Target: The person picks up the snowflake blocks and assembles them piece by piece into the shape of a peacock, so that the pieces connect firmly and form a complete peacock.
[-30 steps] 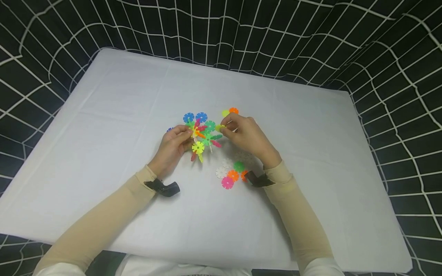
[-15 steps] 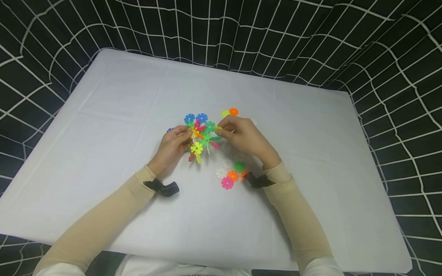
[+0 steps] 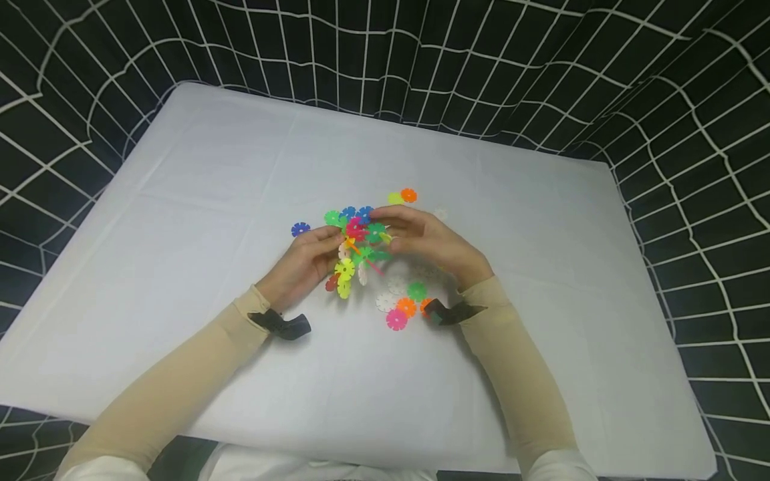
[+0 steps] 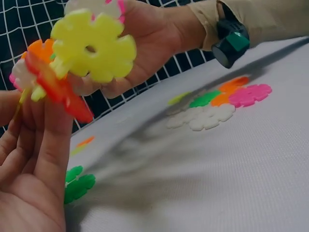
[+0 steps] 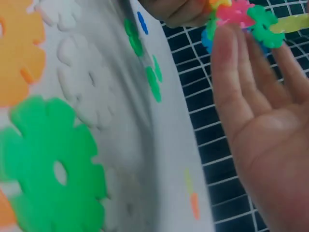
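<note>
The left hand (image 3: 303,262) holds a bunch of bright toy flakes (image 3: 356,248) stuck together, its fingers curled around one side. The right hand (image 3: 430,244) touches the other side of the bunch with its fingers laid out almost straight. The bunch is up in the air between the two hands, just above the white surface (image 3: 180,220). A little pile of loose flakes (image 3: 402,302) lies on the surface near the right wrist. A blue flake (image 3: 299,229) lies just beside the left hand. An orange flake (image 3: 408,195) and a yellow one sit behind the right hand.
</note>
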A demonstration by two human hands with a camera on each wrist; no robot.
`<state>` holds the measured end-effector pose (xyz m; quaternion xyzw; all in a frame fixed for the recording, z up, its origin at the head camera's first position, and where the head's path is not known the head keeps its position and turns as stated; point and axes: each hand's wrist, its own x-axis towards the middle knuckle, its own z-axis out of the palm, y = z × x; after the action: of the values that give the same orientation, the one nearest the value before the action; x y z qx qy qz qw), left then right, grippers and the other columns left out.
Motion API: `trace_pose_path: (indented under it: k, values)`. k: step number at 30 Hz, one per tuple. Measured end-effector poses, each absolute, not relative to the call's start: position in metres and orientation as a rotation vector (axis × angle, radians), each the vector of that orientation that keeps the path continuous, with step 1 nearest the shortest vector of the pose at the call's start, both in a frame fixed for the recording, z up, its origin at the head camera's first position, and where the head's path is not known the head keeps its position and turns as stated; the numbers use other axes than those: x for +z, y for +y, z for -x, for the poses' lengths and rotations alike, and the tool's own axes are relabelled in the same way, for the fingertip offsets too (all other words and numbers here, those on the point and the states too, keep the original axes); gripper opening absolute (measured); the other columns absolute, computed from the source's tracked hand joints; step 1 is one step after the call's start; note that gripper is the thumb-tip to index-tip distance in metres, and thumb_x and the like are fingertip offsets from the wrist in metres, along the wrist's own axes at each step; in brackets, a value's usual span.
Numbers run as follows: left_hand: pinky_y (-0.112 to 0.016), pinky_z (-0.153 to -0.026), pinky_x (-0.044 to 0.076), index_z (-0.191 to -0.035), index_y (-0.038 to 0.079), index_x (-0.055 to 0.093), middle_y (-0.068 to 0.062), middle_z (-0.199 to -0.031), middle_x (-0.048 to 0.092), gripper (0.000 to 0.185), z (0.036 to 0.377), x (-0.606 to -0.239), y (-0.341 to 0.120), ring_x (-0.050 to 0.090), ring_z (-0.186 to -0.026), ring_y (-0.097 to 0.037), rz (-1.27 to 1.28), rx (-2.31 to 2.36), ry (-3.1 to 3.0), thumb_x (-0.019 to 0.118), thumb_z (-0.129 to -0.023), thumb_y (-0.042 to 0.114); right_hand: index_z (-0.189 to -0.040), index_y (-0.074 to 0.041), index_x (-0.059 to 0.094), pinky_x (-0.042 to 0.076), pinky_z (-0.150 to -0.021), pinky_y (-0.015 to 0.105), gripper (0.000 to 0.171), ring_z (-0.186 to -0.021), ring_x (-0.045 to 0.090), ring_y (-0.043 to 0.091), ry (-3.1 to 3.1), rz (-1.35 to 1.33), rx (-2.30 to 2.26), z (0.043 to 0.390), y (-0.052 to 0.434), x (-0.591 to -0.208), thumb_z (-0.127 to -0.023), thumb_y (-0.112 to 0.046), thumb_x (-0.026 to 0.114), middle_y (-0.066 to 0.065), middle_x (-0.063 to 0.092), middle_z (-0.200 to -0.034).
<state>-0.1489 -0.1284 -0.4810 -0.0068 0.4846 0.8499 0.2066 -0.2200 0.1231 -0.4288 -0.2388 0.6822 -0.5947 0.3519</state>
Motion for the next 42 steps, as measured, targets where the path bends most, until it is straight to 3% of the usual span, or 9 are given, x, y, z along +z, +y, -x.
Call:
trace_pose_path:
  k: [4,10,18,30,35,42]
  values:
    - [-0.024,-0.099,0.055,-0.143,-0.006,0.042,-0.007,-0.129,0.059,0.040,0.149,-0.481,-0.129,0.064,-0.113,-0.013,0.000,2.357,1.299,0.046,-0.106,0.009,-0.145,-0.018,0.053,0.040,-0.118,0.047,0.050,-0.140,0.049,0.023,1.722,0.632,-1.531,0.221,0.122,-0.433,-0.096,-0.014,0.061,0.002,0.051,-0.152]
    - [-0.023,-0.092,0.058,-0.133,-0.003,0.050,-0.004,-0.117,0.064,0.029,0.148,-0.481,-0.129,0.067,-0.103,-0.011,0.023,2.350,1.296,0.047,-0.106,0.008,-0.144,-0.016,0.055,0.040,-0.117,0.052,0.049,-0.140,0.049,0.023,1.708,0.624,-1.523,0.221,0.119,-0.436,-0.095,-0.013,0.061,0.003,0.052,-0.150]
    - [-0.023,-0.093,0.057,-0.137,-0.004,0.047,-0.005,-0.122,0.061,0.033,0.149,-0.481,-0.129,0.066,-0.107,-0.012,0.018,2.361,1.326,0.046,-0.107,0.009,-0.142,-0.015,0.057,0.040,-0.117,0.052,0.048,-0.138,0.051,0.025,1.729,0.608,-1.545,0.220,0.117,-0.435,-0.095,-0.013,0.063,0.005,0.055,-0.148]
    - [-0.020,-0.101,0.052,-0.148,-0.009,0.035,-0.008,-0.134,0.054,0.046,0.150,-0.481,-0.132,0.060,-0.119,-0.011,0.042,2.383,1.329,0.043,-0.108,0.010,-0.143,-0.014,0.058,0.049,-0.111,0.036,0.050,-0.133,0.058,0.022,1.763,0.593,-1.569,0.220,0.114,-0.435,-0.094,-0.018,0.071,0.004,0.058,-0.146]
    - [-0.019,-0.101,0.053,-0.149,-0.009,0.034,-0.007,-0.134,0.055,0.046,0.150,-0.481,-0.132,0.061,-0.117,-0.009,0.057,2.389,1.319,0.043,-0.108,0.010,-0.141,-0.013,0.058,0.050,-0.110,0.036,0.048,-0.132,0.059,0.022,1.776,0.600,-1.597,0.219,0.112,-0.437,-0.095,-0.015,0.069,0.005,0.060,-0.144]
    - [-0.021,-0.098,0.055,-0.150,-0.008,0.033,-0.009,-0.133,0.055,0.047,0.150,-0.483,-0.132,0.064,-0.114,-0.010,0.055,2.396,1.277,0.044,-0.108,0.010,-0.146,-0.011,0.052,0.047,-0.114,0.038,0.050,-0.143,0.046,0.021,1.694,0.598,-1.628,0.220,0.110,-0.444,-0.097,-0.009,0.062,0.004,0.048,-0.154]
